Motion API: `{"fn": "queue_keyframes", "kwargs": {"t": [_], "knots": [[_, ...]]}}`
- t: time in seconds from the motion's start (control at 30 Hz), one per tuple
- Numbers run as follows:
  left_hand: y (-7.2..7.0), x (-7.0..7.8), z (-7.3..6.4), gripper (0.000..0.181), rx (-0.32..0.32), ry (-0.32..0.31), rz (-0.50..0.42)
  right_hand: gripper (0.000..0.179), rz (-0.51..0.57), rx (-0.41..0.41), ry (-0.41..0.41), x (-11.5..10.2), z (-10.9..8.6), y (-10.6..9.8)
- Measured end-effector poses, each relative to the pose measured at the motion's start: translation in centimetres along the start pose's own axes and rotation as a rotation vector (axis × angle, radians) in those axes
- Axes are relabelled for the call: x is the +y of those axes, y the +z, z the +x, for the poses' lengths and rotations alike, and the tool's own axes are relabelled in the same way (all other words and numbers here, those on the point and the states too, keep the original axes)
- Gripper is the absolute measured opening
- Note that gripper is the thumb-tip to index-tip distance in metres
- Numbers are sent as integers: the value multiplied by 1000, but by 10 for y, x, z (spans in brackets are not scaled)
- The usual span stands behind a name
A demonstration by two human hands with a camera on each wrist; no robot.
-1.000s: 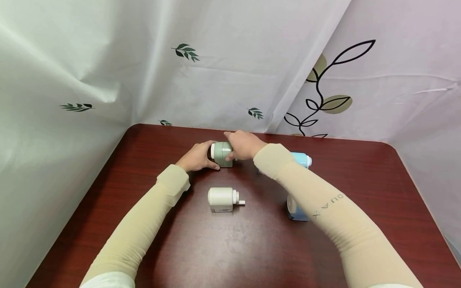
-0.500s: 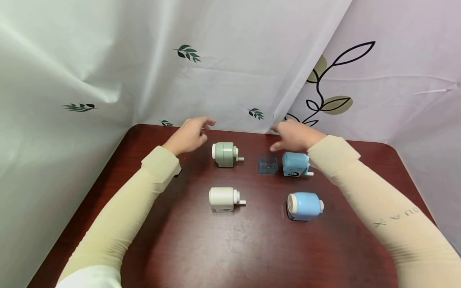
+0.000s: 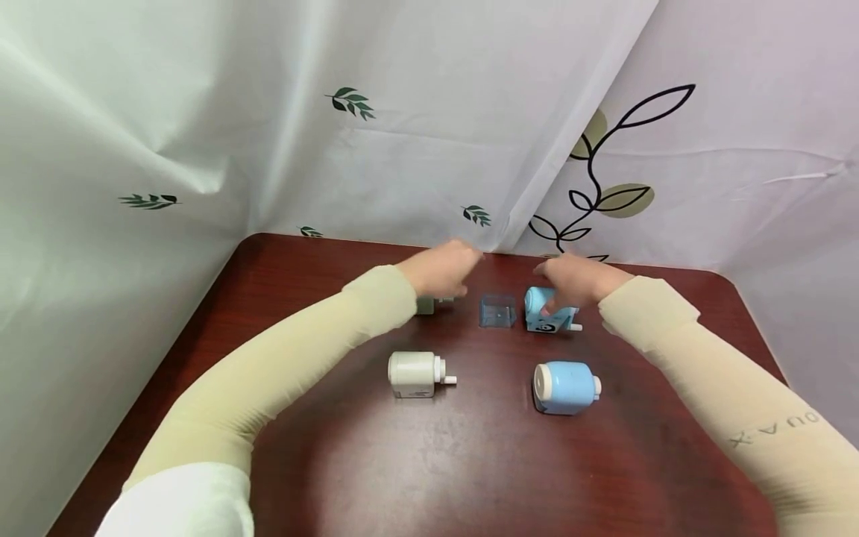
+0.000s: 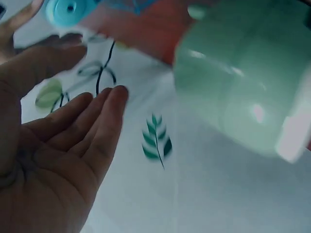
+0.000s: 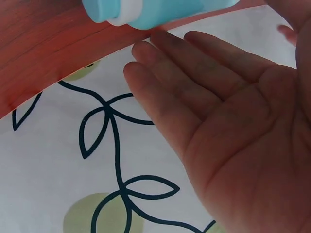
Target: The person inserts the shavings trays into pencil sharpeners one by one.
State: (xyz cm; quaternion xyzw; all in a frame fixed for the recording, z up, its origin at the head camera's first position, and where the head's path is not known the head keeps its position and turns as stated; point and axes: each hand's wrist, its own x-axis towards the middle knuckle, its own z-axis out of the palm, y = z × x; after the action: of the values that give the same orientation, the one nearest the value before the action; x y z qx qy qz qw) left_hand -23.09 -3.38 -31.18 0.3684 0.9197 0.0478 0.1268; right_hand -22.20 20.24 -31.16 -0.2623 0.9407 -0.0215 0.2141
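My left hand (image 3: 443,268) hangs above the green crank pencil sharpener (image 3: 425,306), hiding most of it in the head view. In the left wrist view its fingers are extended and hold nothing, with the sharpener's green body (image 4: 233,73) beside them. My right hand (image 3: 579,279) is over the light blue pencil sharpener (image 3: 535,304), fingers loosely straight. The right wrist view puts the fingertips close to the blue body (image 5: 170,12); whether they touch it I cannot tell. Between the hands lies a see-through blue shavings drawer (image 3: 497,312).
Nearer the front stand a white crank sharpener (image 3: 411,373) and a blue sharpener with a cream end (image 3: 567,386). Everything rests on a dark red wooden table (image 3: 429,477). A pale leaf-patterned sheet (image 3: 409,171) hangs along the table's back edge.
Both hands have let go of the green sharpener and parted. Since then the left hand has swung right across it, and the right hand has moved right and down over the light blue sharpener.
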Motion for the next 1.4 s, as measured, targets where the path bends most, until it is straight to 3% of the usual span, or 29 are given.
{"fn": "queue_keyframes", "kwargs": {"t": [0.17, 0.37, 0.63, 0.83, 1.0, 1.4], "knots": [[18, 18, 22, 29, -95, -26, 62, 74, 7, 1, 14, 4, -1, 3], [37, 30, 33, 26, -161, -75, 116, 69, 13, -3, -2, 5, -1, 6], [44, 29, 39, 26, -126, -85, 107, 41, -52, 24, -85, 5, 1, 8], [47, 25, 41, 30, -126, -102, 65, 44, -36, 29, -96, 6, 2, 8], [50, 26, 43, 28, -108, -86, 46, 47, -19, 20, -59, 7, 2, 9], [52, 36, 45, 28, -69, -82, 12, 48, 13, 11, -43, 5, 5, 10]]}}
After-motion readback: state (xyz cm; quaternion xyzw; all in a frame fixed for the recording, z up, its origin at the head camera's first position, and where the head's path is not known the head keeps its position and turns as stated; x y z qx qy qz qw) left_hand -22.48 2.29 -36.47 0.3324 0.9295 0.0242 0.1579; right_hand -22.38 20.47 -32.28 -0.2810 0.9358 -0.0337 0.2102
